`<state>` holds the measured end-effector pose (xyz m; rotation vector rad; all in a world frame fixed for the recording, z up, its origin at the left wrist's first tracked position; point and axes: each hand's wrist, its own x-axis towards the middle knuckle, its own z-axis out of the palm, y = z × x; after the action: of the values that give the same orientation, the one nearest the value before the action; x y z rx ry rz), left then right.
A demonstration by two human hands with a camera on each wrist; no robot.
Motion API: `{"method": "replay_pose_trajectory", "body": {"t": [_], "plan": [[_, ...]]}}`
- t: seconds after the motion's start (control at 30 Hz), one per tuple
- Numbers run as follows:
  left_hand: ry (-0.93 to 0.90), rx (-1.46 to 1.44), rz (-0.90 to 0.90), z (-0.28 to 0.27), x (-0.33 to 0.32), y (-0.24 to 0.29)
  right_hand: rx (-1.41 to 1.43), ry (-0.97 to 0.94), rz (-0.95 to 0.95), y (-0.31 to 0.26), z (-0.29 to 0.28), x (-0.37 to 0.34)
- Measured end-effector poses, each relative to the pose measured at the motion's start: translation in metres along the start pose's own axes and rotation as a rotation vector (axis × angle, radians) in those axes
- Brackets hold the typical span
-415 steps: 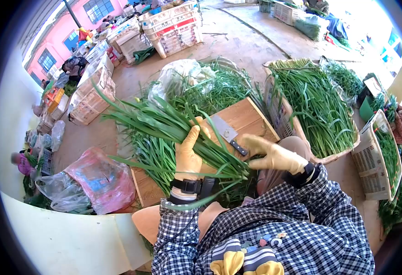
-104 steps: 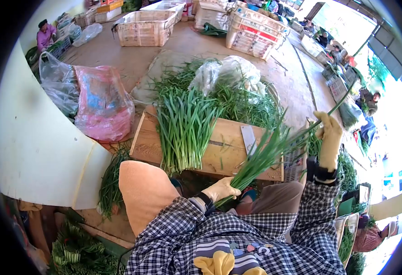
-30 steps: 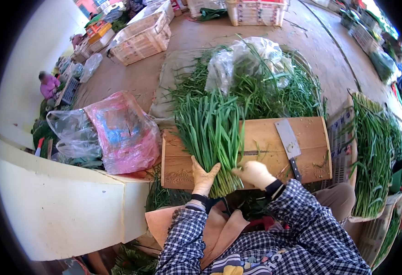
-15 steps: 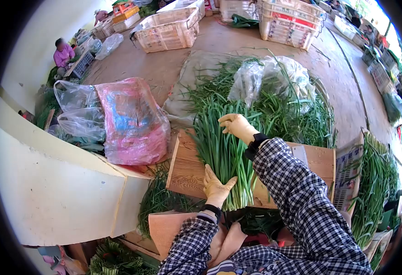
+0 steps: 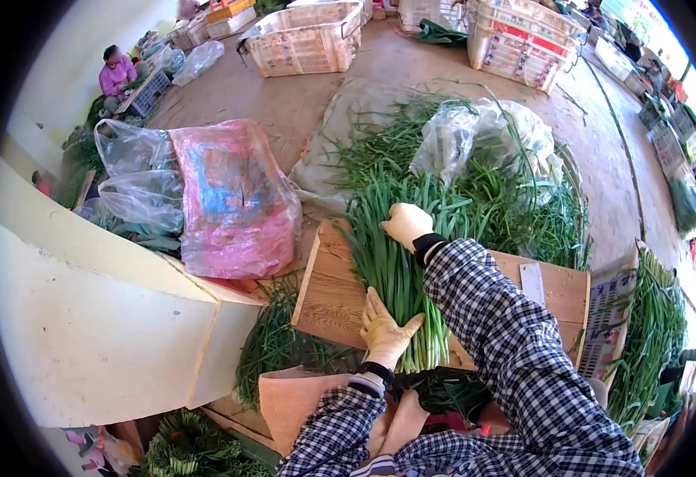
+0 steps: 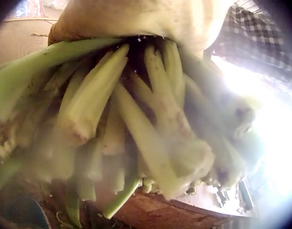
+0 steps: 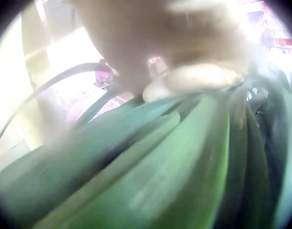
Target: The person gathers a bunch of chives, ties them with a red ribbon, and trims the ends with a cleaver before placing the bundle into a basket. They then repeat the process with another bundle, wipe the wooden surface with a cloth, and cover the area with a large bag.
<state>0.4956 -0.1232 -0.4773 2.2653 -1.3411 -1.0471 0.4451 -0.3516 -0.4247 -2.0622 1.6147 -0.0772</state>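
Note:
A thick bunch of long, flat-leaved greens lies on a wooden board, its pale cut stems toward the person. My gloved left hand rests on the lower stems, fingers straight along the left side and thumb out to the right. In the left wrist view, the stem ends fan out below the glove. My gloved right hand is higher up among the leaves, its fingers curled at them. Close below the blurred right fingers, broad leaves fill the right wrist view.
A knife's blade shows on the board, its handle hidden by the right sleeve. Loose greens and clear plastic lie beyond. A pink plastic bag is at left, a crate of greens at right. A seated person is far left.
The right hand has moved from beside the stems up to the leaves, and its fingers have curled. The left hand stays at the stems. The head view has shifted.

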Motion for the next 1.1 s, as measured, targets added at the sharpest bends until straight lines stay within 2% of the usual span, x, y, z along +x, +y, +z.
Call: {"method": "replay_pose_trajectory", "body": {"t": [0.13, 0.2, 0.23, 0.3, 0.43, 0.57, 0.67, 0.8, 0.93, 1.0, 1.03, 1.07, 1.1], "plan": [[0.001, -0.019, 0.002, 0.000, 0.000, -0.003, 0.218, 0.074, 0.027, 0.009, 0.004, 0.006], [-0.003, -0.024, 0.000, -0.002, 0.000, -0.002, 0.454, 0.029, 0.068, 0.014, 0.002, 0.005], [-0.005, -0.028, 0.000, -0.002, -0.001, -0.002, 0.452, 0.030, 0.067, 0.016, 0.000, 0.004], [-0.008, -0.036, 0.002, -0.002, 0.000, -0.002, 0.940, -0.075, 0.059, 0.017, -0.007, 0.000], [-0.011, -0.026, -0.004, 0.000, 0.001, -0.003, 1.020, -0.113, 0.054, 0.022, -0.025, -0.014], [-0.005, -0.014, -0.003, 0.001, 0.001, -0.002, 0.977, -0.125, 0.088, 0.017, -0.042, -0.027], [0.002, -0.017, 0.000, 0.001, 0.001, -0.003, 1.074, -0.119, 0.055, 0.020, -0.048, -0.027], [0.007, 0.011, -0.003, 0.003, 0.002, -0.006, 1.057, -0.160, 0.006, 0.021, -0.058, -0.027], [0.022, 0.019, 0.017, 0.006, 0.003, -0.008, 0.909, -0.189, -0.040, 0.021, -0.068, -0.037], [0.020, 0.032, 0.022, 0.007, 0.003, -0.008, 0.871, -0.160, -0.134, 0.029, -0.064, -0.035], [0.019, 0.031, 0.018, 0.006, 0.004, -0.008, 0.672, -0.044, -0.449, 0.036, -0.063, -0.034], [0.019, 0.029, 0.013, 0.006, 0.003, -0.008, 0.671, -0.042, -0.444, 0.040, -0.061, -0.029], [0.033, 0.004, 0.033, 0.007, 0.002, -0.010, 0.789, -0.118, -0.179, 0.034, -0.066, -0.028]]}}
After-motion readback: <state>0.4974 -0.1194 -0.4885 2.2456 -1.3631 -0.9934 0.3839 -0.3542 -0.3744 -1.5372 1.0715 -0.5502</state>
